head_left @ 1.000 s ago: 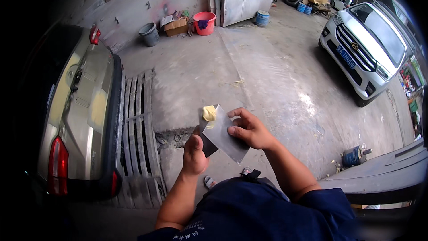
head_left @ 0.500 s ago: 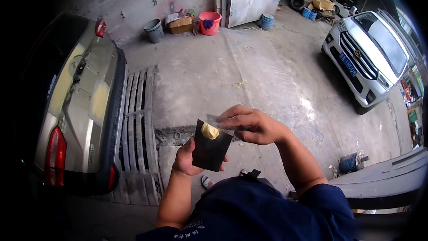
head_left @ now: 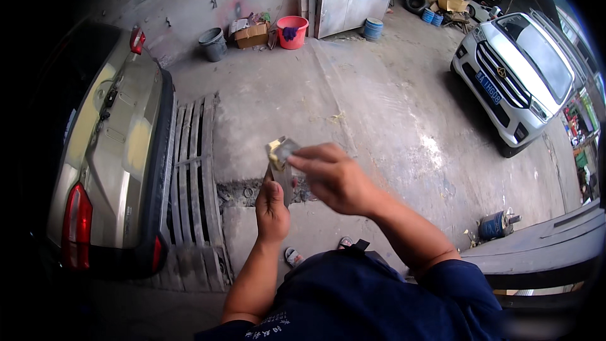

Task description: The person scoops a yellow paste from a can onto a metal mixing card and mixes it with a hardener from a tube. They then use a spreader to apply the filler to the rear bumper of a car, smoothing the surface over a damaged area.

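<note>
My left hand (head_left: 273, 216) is closed around a flat dark board (head_left: 282, 180), thumb along its near side. The board is tilted so that it shows almost edge-on. Pale yellow putty (head_left: 275, 144) sits at its upper end. Over that end, my right hand (head_left: 341, 180) pinches a thin grey spreader (head_left: 288, 149), which meets the putty. Motion blurs the right fingers and the blade. On my left stands a beige car (head_left: 117, 183), its tailgate marked with matt yellow filler patches (head_left: 139, 142).
A metal floor grate (head_left: 189, 177) runs beside the car's bumper. Along the back wall are a grey bucket (head_left: 213, 45), a cardboard box (head_left: 252, 36) and a red tub (head_left: 292, 35). A white vehicle (head_left: 505, 82) is parked at the right, with a blue canister (head_left: 493, 225) nearer me.
The board has risen and turned from face-on to nearly edge-on. My right hand has moved left and in, bringing the spreader onto the putty at the board's upper end.
</note>
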Tool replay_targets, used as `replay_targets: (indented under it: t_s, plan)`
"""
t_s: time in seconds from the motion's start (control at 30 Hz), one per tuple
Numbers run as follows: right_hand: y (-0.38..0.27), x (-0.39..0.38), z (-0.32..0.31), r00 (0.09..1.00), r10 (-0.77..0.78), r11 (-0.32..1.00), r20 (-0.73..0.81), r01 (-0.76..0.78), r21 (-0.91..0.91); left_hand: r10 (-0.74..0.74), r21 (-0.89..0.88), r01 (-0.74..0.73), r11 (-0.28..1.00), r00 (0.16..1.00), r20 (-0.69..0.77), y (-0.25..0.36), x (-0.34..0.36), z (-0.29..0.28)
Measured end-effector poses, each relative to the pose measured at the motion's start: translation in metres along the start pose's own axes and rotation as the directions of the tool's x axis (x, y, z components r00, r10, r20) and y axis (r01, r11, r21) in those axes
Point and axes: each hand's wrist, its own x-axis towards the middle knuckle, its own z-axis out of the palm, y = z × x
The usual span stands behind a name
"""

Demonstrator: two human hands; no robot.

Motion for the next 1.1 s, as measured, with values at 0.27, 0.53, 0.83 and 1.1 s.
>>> replay_targets:
  t_s: [0.27, 0.53, 0.83, 1.1]
  plan:
    - [-0.006, 0.004, -0.030, 0.968, -0.234, 0.967, 0.095, 0.241, -0.079, -0.376, -0.547, 0.640, 0.539, 0.764, 0.524, 0.037, 0.004, -0.030]
    - [0.027, 0.000, -0.028, 0.954, -0.251, 0.967, 0.165, 0.240, 0.081, -0.288, -0.545, 0.753, 0.369, 0.650, 0.703, 0.033, -0.002, -0.040]
    - [0.037, -0.057, 0.007, 0.836, 0.478, 0.453, 0.268, -0.497, 0.740, -0.224, -0.459, 0.290, 0.840, 0.955, 0.193, 0.048, 0.011, -0.002]
    - [0.035, -0.018, -0.009, 0.867, 0.417, 0.141, 0.274, -0.359, 0.922, -0.049, 0.405, -0.115, 0.907, 0.927, 0.372, 0.037, 0.016, -0.012]
